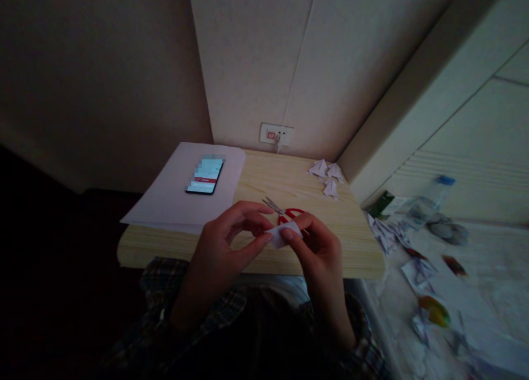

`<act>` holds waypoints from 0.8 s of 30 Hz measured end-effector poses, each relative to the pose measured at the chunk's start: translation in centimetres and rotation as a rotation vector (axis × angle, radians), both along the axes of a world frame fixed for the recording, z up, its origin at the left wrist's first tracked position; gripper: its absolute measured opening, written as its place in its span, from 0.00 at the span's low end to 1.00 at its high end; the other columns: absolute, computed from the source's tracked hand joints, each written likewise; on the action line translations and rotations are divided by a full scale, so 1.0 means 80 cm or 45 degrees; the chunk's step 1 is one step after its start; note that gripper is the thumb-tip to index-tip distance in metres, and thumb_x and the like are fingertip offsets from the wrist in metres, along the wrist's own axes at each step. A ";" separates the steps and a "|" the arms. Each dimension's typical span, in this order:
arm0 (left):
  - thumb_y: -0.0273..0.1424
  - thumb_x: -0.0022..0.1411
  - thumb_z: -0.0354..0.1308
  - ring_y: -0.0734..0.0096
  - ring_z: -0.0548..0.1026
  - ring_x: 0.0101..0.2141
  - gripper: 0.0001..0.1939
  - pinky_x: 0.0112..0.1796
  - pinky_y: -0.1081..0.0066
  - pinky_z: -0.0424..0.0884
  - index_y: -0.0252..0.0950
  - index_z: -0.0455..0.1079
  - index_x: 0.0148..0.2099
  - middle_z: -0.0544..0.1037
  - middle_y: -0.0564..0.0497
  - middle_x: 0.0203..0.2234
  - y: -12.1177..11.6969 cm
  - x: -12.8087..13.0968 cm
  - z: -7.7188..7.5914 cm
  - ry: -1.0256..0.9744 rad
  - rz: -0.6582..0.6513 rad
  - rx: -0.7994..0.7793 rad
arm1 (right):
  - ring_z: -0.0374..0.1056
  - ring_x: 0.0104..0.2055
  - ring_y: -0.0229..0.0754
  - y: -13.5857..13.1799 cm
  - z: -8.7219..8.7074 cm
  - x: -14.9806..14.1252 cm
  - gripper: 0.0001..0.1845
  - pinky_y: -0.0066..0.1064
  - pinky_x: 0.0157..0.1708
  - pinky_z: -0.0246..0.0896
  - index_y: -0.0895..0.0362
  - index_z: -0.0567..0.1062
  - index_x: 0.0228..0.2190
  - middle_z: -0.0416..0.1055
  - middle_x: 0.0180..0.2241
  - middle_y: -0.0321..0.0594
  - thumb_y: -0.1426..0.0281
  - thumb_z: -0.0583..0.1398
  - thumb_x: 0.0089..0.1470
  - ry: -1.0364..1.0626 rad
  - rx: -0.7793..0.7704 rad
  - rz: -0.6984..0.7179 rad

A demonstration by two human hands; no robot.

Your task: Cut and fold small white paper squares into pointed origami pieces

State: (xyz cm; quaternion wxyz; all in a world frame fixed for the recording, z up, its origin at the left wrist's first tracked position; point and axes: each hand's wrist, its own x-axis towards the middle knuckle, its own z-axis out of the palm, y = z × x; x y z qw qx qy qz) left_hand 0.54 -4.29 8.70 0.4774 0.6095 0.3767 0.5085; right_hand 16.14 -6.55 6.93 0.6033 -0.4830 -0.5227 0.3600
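Observation:
Between my two hands is a small piece of folded white paper (278, 236), held above the front of the wooden table. My left hand (235, 234) pinches its left end between thumb and fingertips. On the right end, the thumb of my right hand (314, 241) presses on the face, with the fingers behind it. Just beyond the paper lie scissors (273, 205) with red handles, their blades apart and pointing to the far left. My right hand and the paper partly hide the handles.
A lit phone (205, 176) rests on a stack of white paper sheets (165, 203) at the left. Folded paper pieces (330, 188) sit at the table's (264, 176) back right. Beyond the right edge, a lower surface holds a plastic bottle (430, 201) and paper items. A wall socket (276, 134) holds a plug.

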 end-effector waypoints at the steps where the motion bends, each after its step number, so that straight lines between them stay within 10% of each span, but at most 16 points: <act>1: 0.20 0.57 0.66 0.76 0.81 0.33 0.12 0.39 0.79 0.77 0.39 0.75 0.42 0.81 0.58 0.29 0.000 0.000 0.000 -0.004 -0.006 -0.010 | 0.67 0.28 0.40 0.000 0.000 0.000 0.12 0.30 0.29 0.61 0.53 0.73 0.22 0.71 0.23 0.32 0.66 0.68 0.53 0.000 0.005 -0.015; 24: 0.22 0.58 0.64 0.75 0.79 0.34 0.08 0.39 0.77 0.76 0.39 0.76 0.39 0.80 0.55 0.33 0.001 0.001 -0.010 -0.065 0.174 0.078 | 0.68 0.27 0.40 0.001 -0.005 0.000 0.16 0.30 0.29 0.63 0.55 0.74 0.21 0.72 0.22 0.34 0.63 0.64 0.57 -0.294 -0.015 0.148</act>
